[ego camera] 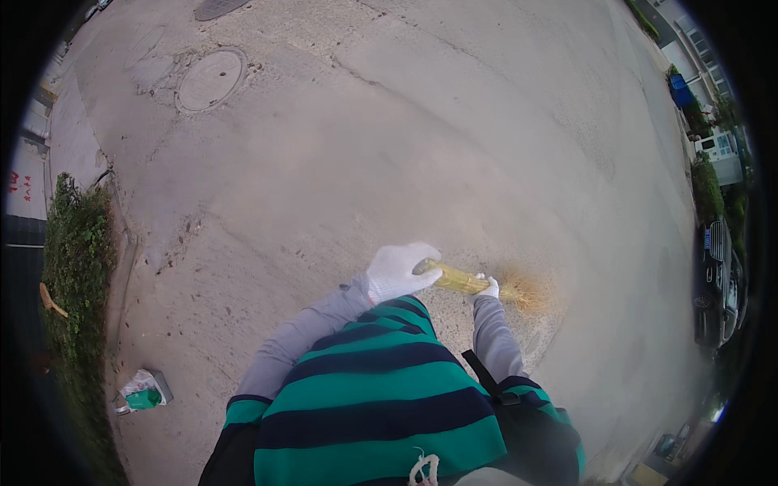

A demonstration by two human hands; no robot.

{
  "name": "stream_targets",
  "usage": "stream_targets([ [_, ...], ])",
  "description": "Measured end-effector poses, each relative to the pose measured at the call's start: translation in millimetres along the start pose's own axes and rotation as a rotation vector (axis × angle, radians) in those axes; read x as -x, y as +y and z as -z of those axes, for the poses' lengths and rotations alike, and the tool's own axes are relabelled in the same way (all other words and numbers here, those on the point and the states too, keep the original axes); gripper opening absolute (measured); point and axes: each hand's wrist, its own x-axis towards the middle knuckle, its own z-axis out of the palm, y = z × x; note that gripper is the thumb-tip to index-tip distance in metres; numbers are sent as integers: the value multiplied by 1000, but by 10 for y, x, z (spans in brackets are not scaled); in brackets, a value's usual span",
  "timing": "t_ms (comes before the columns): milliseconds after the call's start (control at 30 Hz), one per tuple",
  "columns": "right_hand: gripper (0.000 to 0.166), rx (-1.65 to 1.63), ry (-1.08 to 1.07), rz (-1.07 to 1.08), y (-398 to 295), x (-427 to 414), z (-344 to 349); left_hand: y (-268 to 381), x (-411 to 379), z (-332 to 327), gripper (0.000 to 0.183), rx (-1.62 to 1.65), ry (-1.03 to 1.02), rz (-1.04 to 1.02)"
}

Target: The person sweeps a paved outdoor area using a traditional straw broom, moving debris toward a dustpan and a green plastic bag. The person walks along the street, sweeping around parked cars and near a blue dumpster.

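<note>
A broom (459, 279) with a thick yellowish handle, bamboo by its look, slants in front of my body. My left hand (398, 271), in a white knitted glove, curls around the upper end of the handle. Farther down the broom, close to where the bristles begin, my right hand (488, 288) grips it in a white glove; its fingers are partly hidden. The straw-coloured bristles (527, 293) fan out over the concrete at the right and look blurred. Grey sleeves cover both forearms.
Worn concrete pavement (377, 152) stretches ahead, with a round manhole cover (211, 80) at upper left. A kerb (123, 273) and hedge (79, 243) border the left. Beside the kerb sits a plastic bag with a green item (144, 398). A dark car (717, 282) stands at the right.
</note>
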Motion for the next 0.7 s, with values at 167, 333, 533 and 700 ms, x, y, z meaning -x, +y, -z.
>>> stream_targets([
  [167, 24, 121, 62, -350, 1652, -239, -703, 48, 536, 711, 20, -44, 439, 358],
  [333, 21, 566, -10, -439, 3608, 451, -1203, 509, 1699, 1019, 20, -310, 953, 657],
  [533, 35, 1187, -218, -757, 5324, 1270, -1560, 907, 2180, 631, 21, -600, 1357, 797],
  [700, 42, 1251, -434, -980, 6133, 1996, -1727, 954, 2128, 1121, 23, -936, 1248, 434],
])
